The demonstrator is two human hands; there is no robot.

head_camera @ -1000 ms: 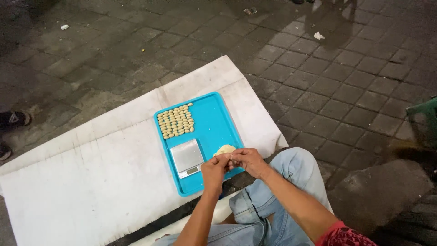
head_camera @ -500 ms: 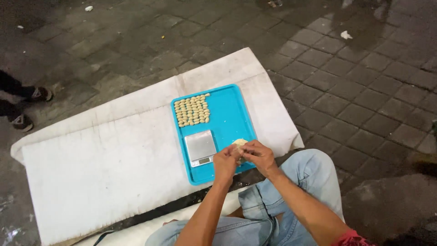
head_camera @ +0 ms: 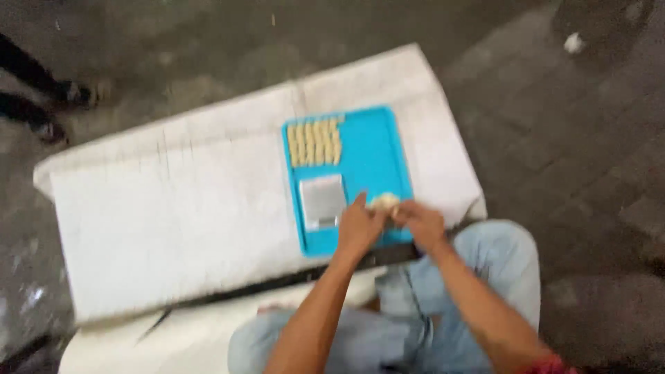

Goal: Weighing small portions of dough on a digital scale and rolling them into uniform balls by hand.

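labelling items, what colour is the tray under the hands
Bright blue tray, seen in the head view.

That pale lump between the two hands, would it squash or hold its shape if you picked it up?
The lump looks soft like dough, so it would probably squash. Both hands, left and right, pinch it, which suggests it is pliable. It seems small and light, though blur hides detail.

dough lump [head_camera: 384, 201]: small, pale yellowish, blurred; pinched between both hands' fingertips, just above the blue tray's near right part.
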